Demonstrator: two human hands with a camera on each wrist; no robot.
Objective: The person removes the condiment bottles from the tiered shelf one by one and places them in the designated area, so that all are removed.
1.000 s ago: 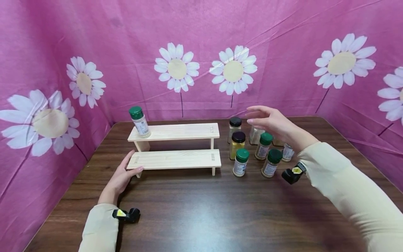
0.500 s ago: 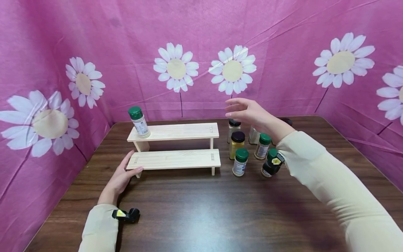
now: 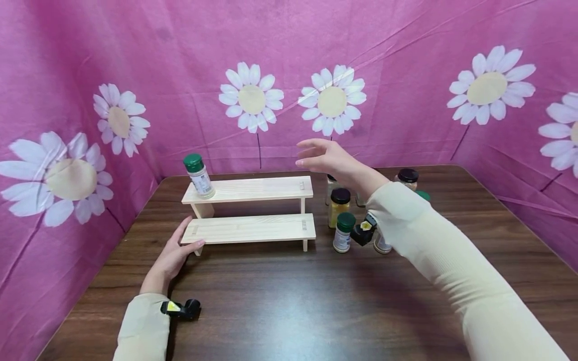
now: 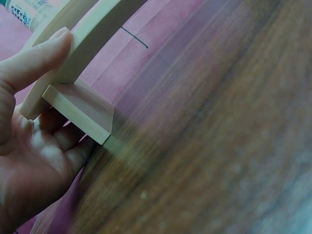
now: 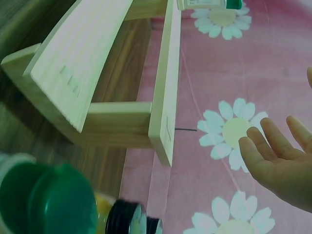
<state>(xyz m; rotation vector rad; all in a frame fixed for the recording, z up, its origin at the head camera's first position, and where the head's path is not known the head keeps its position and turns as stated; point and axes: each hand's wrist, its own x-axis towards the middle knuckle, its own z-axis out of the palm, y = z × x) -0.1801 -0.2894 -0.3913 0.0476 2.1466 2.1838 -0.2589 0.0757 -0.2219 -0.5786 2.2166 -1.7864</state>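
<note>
A two-tier wooden shelf (image 3: 248,228) stands on the table. My left hand (image 3: 173,255) grips the left end of its lower tier; in the left wrist view the thumb (image 4: 39,61) lies over the board's edge, with the other fingers under and beside it. On the upper tier's left end stands a green-capped spice jar (image 3: 200,176). My right hand (image 3: 329,159) is in the air, right of the upper tier and above it. Its fingers (image 5: 265,144) are loosely bent and hold nothing.
Several spice jars stand right of the shelf, among them a black-capped yellow one (image 3: 338,208) and a green-capped one (image 3: 344,233). My right forearm partly hides the group. A black-capped jar (image 3: 407,178) shows behind the sleeve. A pink flowered cloth (image 3: 289,40) hangs behind the table.
My right hand has moved left through the air, from over the jars towards the shelf's right end, still holding nothing. The left hand keeps its place on the shelf.
</note>
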